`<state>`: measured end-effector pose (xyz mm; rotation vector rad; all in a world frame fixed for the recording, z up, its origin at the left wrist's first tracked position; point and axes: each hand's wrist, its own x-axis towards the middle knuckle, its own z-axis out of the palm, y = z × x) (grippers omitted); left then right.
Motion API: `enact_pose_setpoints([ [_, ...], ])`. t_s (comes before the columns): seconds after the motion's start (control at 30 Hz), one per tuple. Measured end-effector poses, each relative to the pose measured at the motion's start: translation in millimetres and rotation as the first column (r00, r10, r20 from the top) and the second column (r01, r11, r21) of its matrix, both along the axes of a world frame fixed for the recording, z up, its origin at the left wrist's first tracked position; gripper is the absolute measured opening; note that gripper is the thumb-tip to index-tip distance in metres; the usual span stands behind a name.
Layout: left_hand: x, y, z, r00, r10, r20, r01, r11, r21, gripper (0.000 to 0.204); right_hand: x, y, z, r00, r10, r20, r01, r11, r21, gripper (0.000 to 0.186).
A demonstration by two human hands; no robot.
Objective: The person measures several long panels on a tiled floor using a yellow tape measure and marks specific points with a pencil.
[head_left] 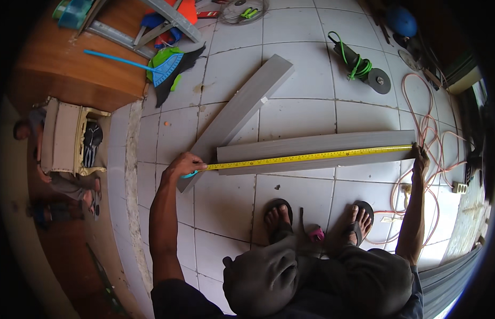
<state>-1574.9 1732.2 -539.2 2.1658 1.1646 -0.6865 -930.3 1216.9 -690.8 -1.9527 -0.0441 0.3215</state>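
Note:
A yellow tape measure blade (306, 158) is stretched along a grey board (311, 141) lying roughly left to right on the tiled floor. At the board's left end, my left hand (185, 164) is closed around the teal tape measure case (190, 174), most of it hidden by the fingers. My right hand (420, 158) is at the opposite end, its fingers closed at the tip of the blade against the board's edge. A second grey board (245, 101) lies slanted beyond, its near end passing by my left hand.
An angle grinder (379, 81) with a green cord lies at the far right. Orange cable (431, 127) loops beside my right arm. A pink tape measure (316, 234) rests between my sandalled feet. A metal ladder (173, 20) and blue broom (166, 69) are far left; a person (72, 186) is by a chair (61, 135).

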Motion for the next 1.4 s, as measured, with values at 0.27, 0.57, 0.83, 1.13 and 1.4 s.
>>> enact_pose_setpoints([
  [0.27, 11, -1, -19, 0.994, -0.009, -0.111, 0.009, 1.0, 0.001, 0.041, 6, -6, -1, 0.997, 0.045, 0.063, -0.045, 0.999, -0.003, 0.04],
  [0.57, 5, 3, -24, 0.994, -0.04, -0.099, 0.042, 0.999, 0.012, 0.043, 9, -6, -10, 0.997, 0.047, 0.06, -0.049, 0.998, 0.028, 0.038],
  [0.83, 21, 7, -34, 0.997, -0.075, -0.035, 0.076, 0.997, 0.013, 0.038, 17, -24, -7, 0.972, 0.034, 0.231, -0.014, 0.996, -0.087, 0.038],
  [1.13, 20, -7, -19, 1.0, 0.003, -0.024, -0.002, 0.998, 0.063, 0.037, -135, 126, 109, 0.964, 0.266, 0.033, -0.267, 0.963, 0.03, 0.064],
  [1.4, 29, -10, -19, 0.994, 0.009, -0.105, -0.001, 0.997, 0.076, 0.033, -198, 197, 78, 0.68, 0.72, 0.139, -0.688, 0.56, 0.462, 0.024],
])
